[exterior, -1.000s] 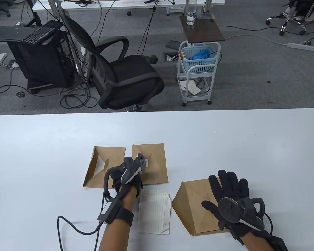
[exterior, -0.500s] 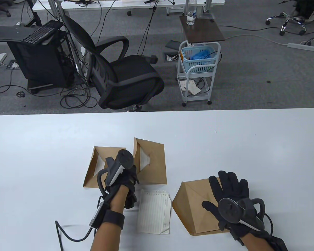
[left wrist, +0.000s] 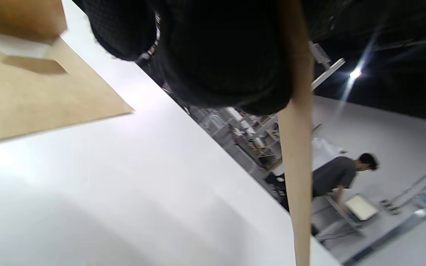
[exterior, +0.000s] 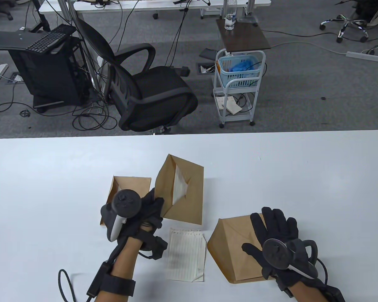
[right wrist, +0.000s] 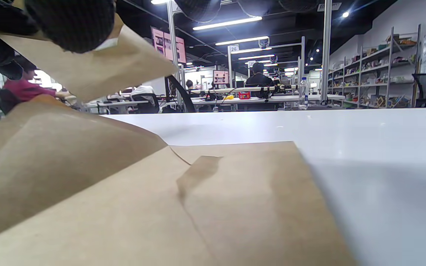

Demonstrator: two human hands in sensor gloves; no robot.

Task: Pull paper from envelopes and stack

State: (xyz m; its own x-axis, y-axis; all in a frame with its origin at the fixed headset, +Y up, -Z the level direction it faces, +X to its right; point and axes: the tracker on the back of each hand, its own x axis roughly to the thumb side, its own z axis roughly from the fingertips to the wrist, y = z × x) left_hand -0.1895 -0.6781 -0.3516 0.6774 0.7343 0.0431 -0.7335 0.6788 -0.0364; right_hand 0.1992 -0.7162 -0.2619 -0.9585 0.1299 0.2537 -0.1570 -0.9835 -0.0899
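Three brown envelopes lie on the white table (exterior: 271, 163). My left hand (exterior: 156, 204) grips the lower left corner of the middle envelope (exterior: 189, 201) and holds it tilted up off the table; white paper (exterior: 179, 186) shows in its open flap. In the left wrist view this envelope is an edge-on strip (left wrist: 297, 166) below my gloved fingers (left wrist: 216, 55). The left envelope (exterior: 126, 187) lies flat, partly hidden by my left hand. My right hand (exterior: 274, 220) rests flat, fingers spread, on the right envelope (exterior: 233, 248), which fills the right wrist view (right wrist: 198, 207). A lined sheet (exterior: 186, 254) lies between my hands.
The table's far edge (exterior: 189, 133) runs across the middle of the table view. Beyond it stand a black office chair (exterior: 151, 91) and a white cart with a blue basket (exterior: 239, 72). The lifted envelope hangs at the upper left of the right wrist view (right wrist: 98, 70).
My left hand has turned over and drawn back to the left, lifting the middle envelope off the table and tilting it up. The right hand has stayed on the right envelope.
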